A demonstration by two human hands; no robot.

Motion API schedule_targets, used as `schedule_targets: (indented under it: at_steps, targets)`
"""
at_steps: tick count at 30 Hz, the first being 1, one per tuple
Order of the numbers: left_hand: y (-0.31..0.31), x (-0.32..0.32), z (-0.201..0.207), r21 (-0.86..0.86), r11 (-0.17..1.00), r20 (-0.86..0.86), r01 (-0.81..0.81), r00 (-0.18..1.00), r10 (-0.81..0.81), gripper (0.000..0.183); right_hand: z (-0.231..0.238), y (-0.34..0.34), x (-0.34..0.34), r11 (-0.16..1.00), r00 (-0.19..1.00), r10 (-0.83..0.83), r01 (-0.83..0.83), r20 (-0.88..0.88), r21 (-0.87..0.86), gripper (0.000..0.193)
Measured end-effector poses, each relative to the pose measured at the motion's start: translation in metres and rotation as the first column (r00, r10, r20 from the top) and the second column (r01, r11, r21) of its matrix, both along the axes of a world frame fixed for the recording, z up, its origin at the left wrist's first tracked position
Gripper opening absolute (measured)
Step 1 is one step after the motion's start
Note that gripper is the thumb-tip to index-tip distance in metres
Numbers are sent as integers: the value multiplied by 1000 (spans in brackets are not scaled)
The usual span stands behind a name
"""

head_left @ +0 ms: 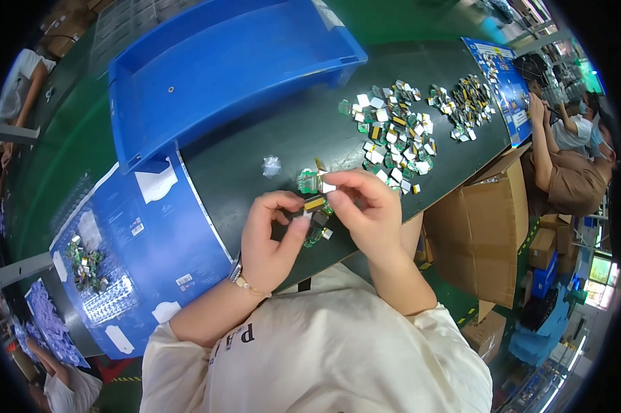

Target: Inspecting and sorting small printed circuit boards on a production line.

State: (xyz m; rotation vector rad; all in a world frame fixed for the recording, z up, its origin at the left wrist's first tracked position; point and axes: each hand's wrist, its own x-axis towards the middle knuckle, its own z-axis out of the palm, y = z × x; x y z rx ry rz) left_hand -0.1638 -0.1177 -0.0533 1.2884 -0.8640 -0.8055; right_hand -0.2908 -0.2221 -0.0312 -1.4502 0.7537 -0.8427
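Note:
In front of my body both hands meet over the dark green table (241, 148). My left hand (272, 230) is closed, its thumb and fingers pinching a small dark electronic module with a yellow strip (315, 204). The right hand (369, 206) is closed too, thumb against forefinger, at the white end of a small green circuit board (309, 182). Its fingertips also come close to the yellow-striped module; whether they touch it I cannot tell. Under the hands lie a few more small green and white board pieces (314, 239). A crumpled clear plastic piece (272, 166) rests beyond my left hand.
Loose green and white boards (400, 138) and yellow-striped modules (467, 103) lie in piles at the right. A large blue bin (207, 113) stands at the far left. Blue sheeting (162, 241) carries more boards (87, 265). An open cardboard box (475, 234) adjoins the right edge; co-workers sit beyond.

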Motion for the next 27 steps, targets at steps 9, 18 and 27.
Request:
schedule_targets:
  at_steps: [9, 18, 27]
  targets:
    - [1, 4, 2, 69, 993, -468, 93, 882, -51, 14, -2, 4, 6, 743, 980, -88, -54, -177, -667, 24]
    - [7, 6, -1, -6, 985, -587, 171, 797, -142, 13, -11, 3, 2, 779, 987, 101, -157, -125, -607, 35]
    - [-2, 7, -5, 96, 972, -548, 215, 826, -129, 12, -14, 1, 2, 643, 993, -40, -59, -111, -764, 30]
